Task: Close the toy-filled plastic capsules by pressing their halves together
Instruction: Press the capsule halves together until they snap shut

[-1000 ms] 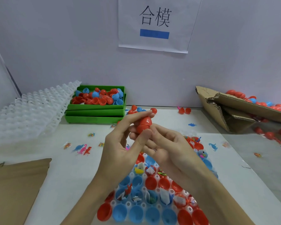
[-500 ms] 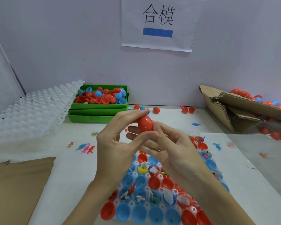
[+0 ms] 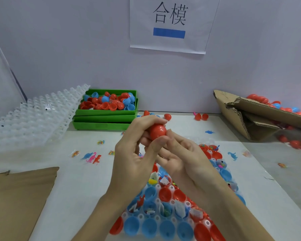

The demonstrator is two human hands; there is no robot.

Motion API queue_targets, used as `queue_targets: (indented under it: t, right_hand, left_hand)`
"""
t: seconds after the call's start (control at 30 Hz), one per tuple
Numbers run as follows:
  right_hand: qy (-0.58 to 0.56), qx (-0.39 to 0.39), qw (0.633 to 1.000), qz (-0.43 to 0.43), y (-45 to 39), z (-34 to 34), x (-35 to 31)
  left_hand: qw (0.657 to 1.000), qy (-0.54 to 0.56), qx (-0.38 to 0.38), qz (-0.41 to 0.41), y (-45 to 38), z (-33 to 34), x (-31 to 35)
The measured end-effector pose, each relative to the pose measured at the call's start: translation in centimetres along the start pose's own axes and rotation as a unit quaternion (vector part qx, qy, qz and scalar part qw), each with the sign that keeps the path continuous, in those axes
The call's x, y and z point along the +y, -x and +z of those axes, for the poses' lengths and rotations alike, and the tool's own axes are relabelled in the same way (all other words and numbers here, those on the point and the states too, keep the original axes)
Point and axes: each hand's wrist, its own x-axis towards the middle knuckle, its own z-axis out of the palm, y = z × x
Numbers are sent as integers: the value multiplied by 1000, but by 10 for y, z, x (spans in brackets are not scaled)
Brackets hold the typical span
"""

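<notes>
Little has shifted since the earlier frames: both hands keep the red capsule (image 3: 157,131) raised above the middle of the desk (image 3: 87,178), and its two halves now look pressed fully together, with no gap showing. At the desk's far left edge lies a stack of clear moulded trays (image 3: 33,119), and at the far right corner a torn cardboard box (image 3: 261,117) holds more red and blue capsules. Against the far edge sit stacked green bins (image 3: 102,120), the top one filled with loose capsule halves. At the near edge, under the wrists, a white tray (image 3: 156,218) holds open red and blue halves, several with small toys inside. A brown cardboard sheet (image 3: 17,197) covers the near left corner. The left hand (image 3: 134,153) grips the capsule with thumb below and fingers curled over its top. The right hand (image 3: 182,157) cradles it from beneath, fingers curled against its underside. Small toy dinosaurs (image 3: 92,157) lie scattered left of the hands.
</notes>
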Motion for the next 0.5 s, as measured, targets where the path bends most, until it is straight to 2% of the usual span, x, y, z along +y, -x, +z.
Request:
queue_targets:
  t: [0.27, 0.5]
  right_hand:
    - [35, 56, 996, -53, 1, 3, 17]
    - [-55, 38, 997, 29, -1, -2, 18]
  left_hand:
    - [999, -23, 30, 17, 4, 6, -3]
    - [999, -10, 18, -31, 2, 0, -9]
